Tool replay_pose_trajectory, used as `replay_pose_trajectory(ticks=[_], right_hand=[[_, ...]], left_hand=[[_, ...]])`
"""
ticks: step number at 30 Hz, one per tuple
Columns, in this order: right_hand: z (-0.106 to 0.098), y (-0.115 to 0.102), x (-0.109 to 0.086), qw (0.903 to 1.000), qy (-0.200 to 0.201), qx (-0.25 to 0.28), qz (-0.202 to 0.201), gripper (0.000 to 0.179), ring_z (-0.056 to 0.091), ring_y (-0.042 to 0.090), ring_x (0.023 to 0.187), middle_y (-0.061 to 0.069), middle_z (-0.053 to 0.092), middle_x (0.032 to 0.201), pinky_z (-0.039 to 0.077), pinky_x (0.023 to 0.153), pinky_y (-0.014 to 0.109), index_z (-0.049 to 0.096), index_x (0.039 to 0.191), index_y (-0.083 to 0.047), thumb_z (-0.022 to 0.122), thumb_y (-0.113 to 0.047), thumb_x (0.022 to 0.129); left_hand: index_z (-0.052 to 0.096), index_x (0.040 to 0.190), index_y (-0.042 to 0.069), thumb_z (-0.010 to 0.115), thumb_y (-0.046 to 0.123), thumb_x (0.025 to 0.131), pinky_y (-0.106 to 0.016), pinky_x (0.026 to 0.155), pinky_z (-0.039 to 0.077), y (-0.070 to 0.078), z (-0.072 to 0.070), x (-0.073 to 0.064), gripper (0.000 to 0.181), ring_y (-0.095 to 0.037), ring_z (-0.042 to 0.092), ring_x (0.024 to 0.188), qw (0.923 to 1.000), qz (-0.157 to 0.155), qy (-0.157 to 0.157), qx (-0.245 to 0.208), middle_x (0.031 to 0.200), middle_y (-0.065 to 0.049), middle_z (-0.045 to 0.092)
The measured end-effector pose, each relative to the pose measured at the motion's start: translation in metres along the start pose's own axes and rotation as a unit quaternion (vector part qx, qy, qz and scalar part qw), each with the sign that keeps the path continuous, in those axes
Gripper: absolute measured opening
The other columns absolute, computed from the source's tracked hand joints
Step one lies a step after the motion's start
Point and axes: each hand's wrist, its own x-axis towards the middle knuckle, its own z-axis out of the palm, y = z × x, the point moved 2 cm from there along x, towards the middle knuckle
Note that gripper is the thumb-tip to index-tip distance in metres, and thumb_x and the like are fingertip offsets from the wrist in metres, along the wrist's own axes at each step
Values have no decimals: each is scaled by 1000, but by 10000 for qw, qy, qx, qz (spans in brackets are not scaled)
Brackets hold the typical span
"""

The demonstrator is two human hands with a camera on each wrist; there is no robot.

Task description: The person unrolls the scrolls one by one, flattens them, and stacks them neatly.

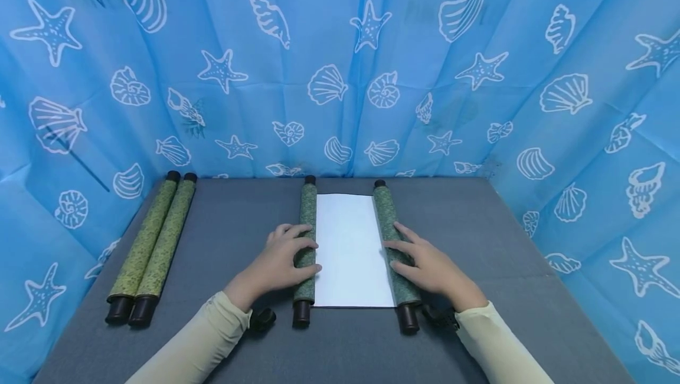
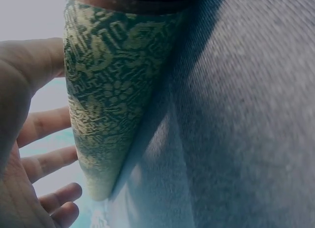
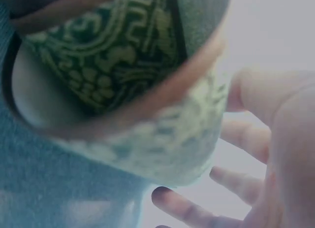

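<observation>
A partly unrolled scroll lies on the grey table, its white sheet point(image 1: 352, 248) exposed between a left roll point(image 1: 307, 204) and a right roll point(image 1: 385, 207). Both rolls have green patterned cloth and dark end knobs. My left hand point(image 1: 281, 259) rests across the left roll, fingers spread and fairly straight. On the right roll lies my right hand point(image 1: 432, 263), its fingertips touching the cloth. In the left wrist view, fingers and thumb touch one side of the patterned roll point(image 2: 108, 90). The right wrist view shows a loosely wound end point(image 3: 162, 144) beside spread fingers.
Two rolled scrolls, one outer point(image 1: 143, 236) and one inner point(image 1: 169, 236), lie side by side at the table's left. A blue curtain point(image 1: 340, 65) with white shells and starfish hangs behind and beside the grey table point(image 1: 234, 213).
</observation>
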Motion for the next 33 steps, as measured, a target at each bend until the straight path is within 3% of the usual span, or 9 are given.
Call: replay_pose_trajectory(ticks=[7,23,33], right_hand=[[0,2,-1,9999,13,-92,91,55,39,48,154,15,30,175,42,113,72,63,150,-21,72,-44,101],[-3,11,-8,9997,-91,233,3,46,35,51,154,20,27,174,42,113,72,62,151,-14,65,-27,106],[-9,14,-12,9995,-106,279,-67,44,32,52,156,20,26,175,40,113,73,62,151,-13,57,-18,107]], left_hand=[[76,126,22,81,49,92,-73,117,30,-1,-5,-4,43,-45,37,148,10000,-23,35,83,162,-11,50],[75,129,23,81,43,94,-73,115,31,-8,-7,-9,42,-45,39,147,9998,-134,67,134,162,-11,50],[73,136,22,78,39,96,-75,116,28,-15,-12,-13,44,-45,34,150,9996,-233,-37,-148,165,-10,46]])
